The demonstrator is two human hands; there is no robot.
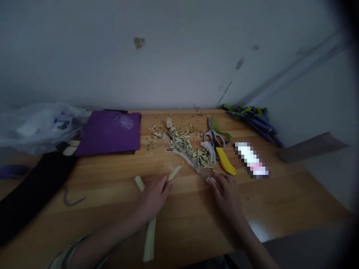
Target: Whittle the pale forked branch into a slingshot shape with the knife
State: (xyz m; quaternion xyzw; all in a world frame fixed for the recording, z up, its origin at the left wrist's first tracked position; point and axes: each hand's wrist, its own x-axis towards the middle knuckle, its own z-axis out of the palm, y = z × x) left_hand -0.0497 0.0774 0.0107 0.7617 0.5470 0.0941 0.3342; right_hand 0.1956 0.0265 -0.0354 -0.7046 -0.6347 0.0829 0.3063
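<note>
My left hand (157,194) is closed round a pale green stick whose cut tip (174,173) points up and right. Beneath that wrist lies another pale green stalk (150,239), its upper end showing beyond the hand. On the right, my right hand (226,188) has its fingers closed on the near end of a long translucent strip (190,160). The strip reaches back to the left, beside a pile of green and white shavings (183,141). Scissors (214,135) and a yellow-handled cutter (225,160) lie right of the pile.
Purple sheets (112,132) and a clear plastic bag (42,127) are at the back left, near a black object (39,186). A bundle of purple stems (256,122), a phone with a blurred screen (252,160) and a grey sheet (311,147) are to the right.
</note>
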